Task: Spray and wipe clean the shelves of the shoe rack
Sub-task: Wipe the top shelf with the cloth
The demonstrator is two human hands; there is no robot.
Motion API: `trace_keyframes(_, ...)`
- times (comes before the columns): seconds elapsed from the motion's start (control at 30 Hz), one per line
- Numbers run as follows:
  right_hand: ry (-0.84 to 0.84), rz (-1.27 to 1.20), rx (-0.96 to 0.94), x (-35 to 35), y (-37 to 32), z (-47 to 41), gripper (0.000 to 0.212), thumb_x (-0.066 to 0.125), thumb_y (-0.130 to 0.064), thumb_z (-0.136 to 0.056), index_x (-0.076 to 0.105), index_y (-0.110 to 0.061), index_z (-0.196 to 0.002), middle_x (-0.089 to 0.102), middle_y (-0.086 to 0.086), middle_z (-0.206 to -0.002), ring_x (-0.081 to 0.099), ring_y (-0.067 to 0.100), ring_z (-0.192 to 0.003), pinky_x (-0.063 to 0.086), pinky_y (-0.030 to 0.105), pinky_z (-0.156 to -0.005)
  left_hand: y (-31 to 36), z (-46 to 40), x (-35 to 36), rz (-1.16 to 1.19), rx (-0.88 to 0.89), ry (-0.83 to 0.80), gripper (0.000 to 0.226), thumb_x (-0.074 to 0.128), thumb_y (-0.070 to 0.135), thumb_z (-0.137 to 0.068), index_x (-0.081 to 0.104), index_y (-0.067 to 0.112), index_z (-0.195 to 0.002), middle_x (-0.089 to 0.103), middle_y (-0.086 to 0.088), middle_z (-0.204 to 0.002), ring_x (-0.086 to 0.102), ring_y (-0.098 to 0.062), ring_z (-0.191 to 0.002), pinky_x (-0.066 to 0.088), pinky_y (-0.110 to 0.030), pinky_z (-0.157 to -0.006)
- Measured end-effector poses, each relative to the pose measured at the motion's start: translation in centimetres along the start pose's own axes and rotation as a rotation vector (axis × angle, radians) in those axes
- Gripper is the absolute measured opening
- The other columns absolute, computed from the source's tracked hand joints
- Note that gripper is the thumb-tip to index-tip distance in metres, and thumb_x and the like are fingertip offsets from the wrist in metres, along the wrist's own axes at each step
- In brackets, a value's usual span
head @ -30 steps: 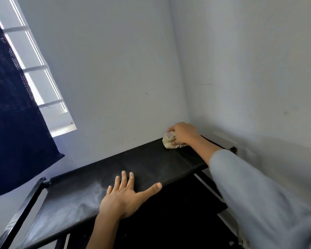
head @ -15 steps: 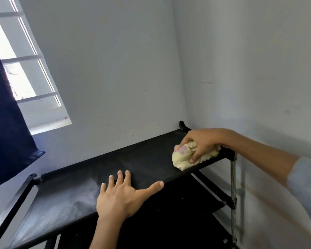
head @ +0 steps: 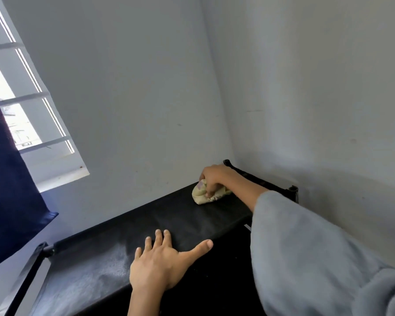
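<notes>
The black shoe rack stands in a room corner, and its top shelf (head: 160,224) is a dark fabric sheet with a dusty grey patch at the left. My right hand (head: 214,177) presses a crumpled pale yellow cloth (head: 202,196) onto the shelf's far right end, near the back wall. My left hand (head: 160,263) lies flat on the front edge of the shelf, fingers spread, holding nothing. No spray bottle is in view.
White walls close in behind and to the right of the rack. A window (head: 25,124) with a dark blue curtain (head: 7,190) is at the left. Black frame tubes (head: 260,181) edge the shelf's right end. A lower shelf (head: 228,281) shows dark below.
My right hand carried the cloth from the back corner to the front right edge, then back toward the rear wall. My left hand stayed flat on the shelf.
</notes>
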State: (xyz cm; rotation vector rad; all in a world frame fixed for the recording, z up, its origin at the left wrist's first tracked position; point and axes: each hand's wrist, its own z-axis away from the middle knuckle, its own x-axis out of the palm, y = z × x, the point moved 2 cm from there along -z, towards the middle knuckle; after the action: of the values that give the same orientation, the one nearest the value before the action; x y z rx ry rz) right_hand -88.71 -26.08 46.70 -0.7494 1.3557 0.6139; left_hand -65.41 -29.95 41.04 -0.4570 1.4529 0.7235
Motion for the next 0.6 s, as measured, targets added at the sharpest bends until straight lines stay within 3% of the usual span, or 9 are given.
trace_keyframes(0.1, -0.165, -0.038, -0.122, 0.0, 0.8, 4.0, 0.067, 0.078, -0.031, -0.077, 0.049, -0.025, -0.138, 0.055, 0.001, -0.131, 0.055, 0.024, -0.115, 0.048, 0.036, -0.097, 0.1, 0.2, -0.1, 0.004, -0.013, 0.033, 0.141, 0.007, 0.103, -0.035, 0.009, 0.022, -0.151, 0.002, 0.006, -0.159, 0.0, -0.018, -0.147, 0.005, -0.042, -0.119)
trace_keyframes(0.17, -0.217, -0.019, -0.184, -0.3, 1.8, 7.4, 0.064, 0.079, -0.032, -0.076, 0.052, -0.028, -0.134, 0.06, -0.002, -0.117, 0.058, 0.021, -0.104, 0.049, 0.036, -0.095, 0.2, 0.3, -0.2, 0.009, -0.008, 0.04, 0.141, 0.007, 0.103, -0.036, 0.009, 0.023, -0.151, 0.003, 0.005, -0.159, 0.002, -0.019, -0.147, 0.005, -0.043, -0.118)
trace_keyframes(0.27, -0.144, -0.007, -0.177, -0.4, 2.6, 10.4, 0.063, 0.077, -0.034, -0.077, 0.051, -0.032, -0.134, 0.058, -0.007, -0.102, 0.059, 0.019, -0.096, 0.052, 0.035, -0.088, 0.2, 0.6, -0.3, 0.015, -0.009, 0.053, 0.141, 0.008, 0.104, -0.035, 0.01, 0.025, -0.151, 0.004, 0.006, -0.159, 0.003, -0.019, -0.147, 0.009, -0.043, -0.117)
trace_keyframes(0.37, -0.018, 0.009, -0.124, 0.2, 2.0, 10.8, 0.062, 0.076, -0.037, -0.076, 0.051, -0.04, -0.132, 0.06, -0.004, -0.112, 0.059, 0.02, -0.101, 0.049, 0.031, -0.085, 0.0, 0.7, -0.3, 0.011, -0.026, 0.111, 0.142, 0.008, 0.105, -0.035, 0.013, 0.023, -0.151, 0.008, 0.006, -0.159, 0.007, -0.018, -0.146, 0.013, -0.042, -0.117)
trace_keyframes(0.6, 0.066, -0.091, -0.07, 1.7, 2.1, 7.4, 0.06, 0.08, -0.039, -0.072, 0.055, -0.048, -0.126, 0.06, -0.009, -0.121, 0.056, 0.017, -0.107, 0.042, 0.027, -0.082, -0.2, 0.6, 0.1, 0.002, 0.014, 0.187, 0.14, 0.002, 0.104, -0.037, 0.011, 0.023, -0.151, 0.006, 0.008, -0.159, 0.003, -0.017, -0.147, 0.008, -0.039, -0.119)
